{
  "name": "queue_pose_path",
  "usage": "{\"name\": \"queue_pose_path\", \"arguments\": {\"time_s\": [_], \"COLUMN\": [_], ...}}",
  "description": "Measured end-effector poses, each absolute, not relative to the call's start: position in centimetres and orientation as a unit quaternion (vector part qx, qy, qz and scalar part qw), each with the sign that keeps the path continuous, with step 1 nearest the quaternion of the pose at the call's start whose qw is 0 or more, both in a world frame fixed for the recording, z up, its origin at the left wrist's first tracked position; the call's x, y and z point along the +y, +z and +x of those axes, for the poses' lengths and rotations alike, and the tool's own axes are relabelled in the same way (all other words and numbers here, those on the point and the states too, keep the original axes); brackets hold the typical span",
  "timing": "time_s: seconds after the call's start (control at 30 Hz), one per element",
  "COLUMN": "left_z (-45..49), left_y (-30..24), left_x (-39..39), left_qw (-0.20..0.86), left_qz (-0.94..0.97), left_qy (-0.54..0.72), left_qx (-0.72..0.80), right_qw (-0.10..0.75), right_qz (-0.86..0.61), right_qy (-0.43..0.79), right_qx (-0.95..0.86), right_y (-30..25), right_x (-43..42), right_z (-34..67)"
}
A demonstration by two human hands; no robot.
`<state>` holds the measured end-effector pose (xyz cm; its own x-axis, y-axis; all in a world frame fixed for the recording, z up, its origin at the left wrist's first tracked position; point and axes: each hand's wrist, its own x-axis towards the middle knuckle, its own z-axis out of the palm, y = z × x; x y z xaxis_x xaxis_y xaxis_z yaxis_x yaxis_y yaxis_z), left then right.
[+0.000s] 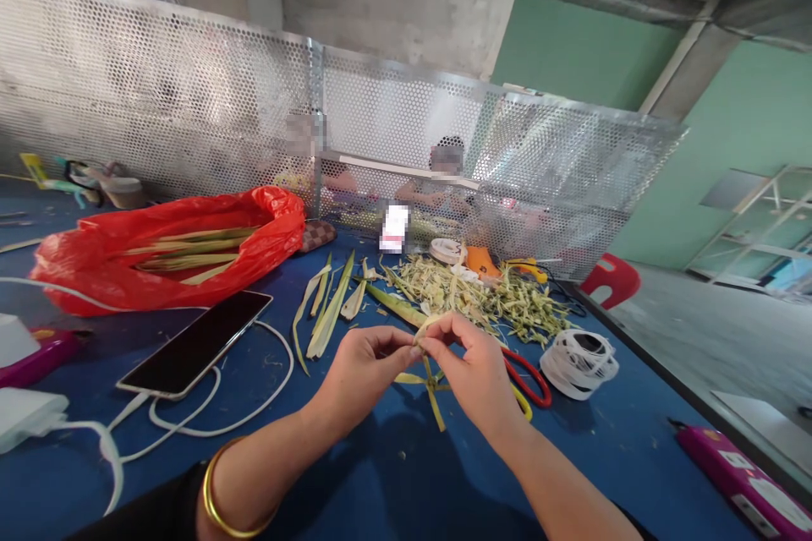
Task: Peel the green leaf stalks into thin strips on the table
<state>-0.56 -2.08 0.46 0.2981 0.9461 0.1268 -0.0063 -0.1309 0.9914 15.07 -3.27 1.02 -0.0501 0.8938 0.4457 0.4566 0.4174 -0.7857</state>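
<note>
My left hand [371, 368] and my right hand [466, 372] meet over the blue table, fingertips pinched together on a pale green leaf strip [426, 330]. Several narrow leaf ends [435, 401] hang below the fingers, spreading outward like a small woven piece. The fingers hide how the strips cross. Just right of my right hand lie scissors with a red handle loop [533, 376], partly covered by the hand. Beyond both hands is a pile of small yellow-green leaf pieces [469, 292]. Loose flat leaves [333, 304] lie ahead of my left hand.
A red plastic bag [178, 287] holds long leaf strips. Nearby are a phone [200, 342] with a white cable [282, 380], a roll of white strip [580, 363], a tape roll [447, 251] and a purple device [742, 478]. A perforated metal screen [393, 114] stands behind; people sit beyond it.
</note>
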Motion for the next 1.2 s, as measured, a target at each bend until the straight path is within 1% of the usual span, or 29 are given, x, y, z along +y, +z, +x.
{"name": "queue_pose_path", "arguments": {"time_s": [0.1, 0.17, 0.27, 0.4, 0.63, 0.8, 1.0, 1.13, 1.2], "left_z": [-0.5, -0.5, -0.6, -0.9, -0.6, -0.4, -0.3, -0.2, -0.2], "left_y": [0.6, 0.7, 0.7, 0.6, 0.6, 0.7, 0.9, 0.9, 0.9], "left_x": [-2.0, -2.0, -1.9, -1.9, -2.2, -2.4, -2.6, -2.7, -2.7], "left_qw": [0.553, 0.573, 0.609, 0.642, 0.657, 0.625, 0.606, 0.6, 0.588], "left_qz": [0.585, 0.557, 0.514, 0.488, 0.453, 0.474, 0.504, 0.522, 0.53], "left_qy": [0.449, 0.456, 0.461, 0.453, 0.459, 0.476, 0.479, 0.477, 0.477], "left_qx": [0.388, 0.392, 0.39, 0.38, 0.39, 0.397, 0.385, 0.373, 0.381], "right_qw": [0.5, 0.519, 0.531, 0.51, 0.506, 0.503, 0.504, 0.521, 0.515], "right_qz": [-0.486, -0.478, -0.446, -0.401, -0.422, -0.439, -0.456, -0.489, -0.489], "right_qy": [0.298, 0.305, 0.234, 0.136, 0.105, 0.09, 0.115, 0.185, 0.22], "right_qx": [-0.652, -0.64, -0.682, -0.749, -0.745, -0.739, -0.725, -0.675, -0.668], "right_y": [1.3, 1.5, 1.6, 1.2, 0.7, 0.7, 0.6, 0.8, 0.9], "right_x": [-3.1, -3.0, -3.1, -3.4, -3.3, -3.2, -3.2, -3.3, -3.3], "right_z": [15.3, 15.5, 15.6, 15.2, 15.0, 15.1, 15.0, 14.9, 14.9]}}
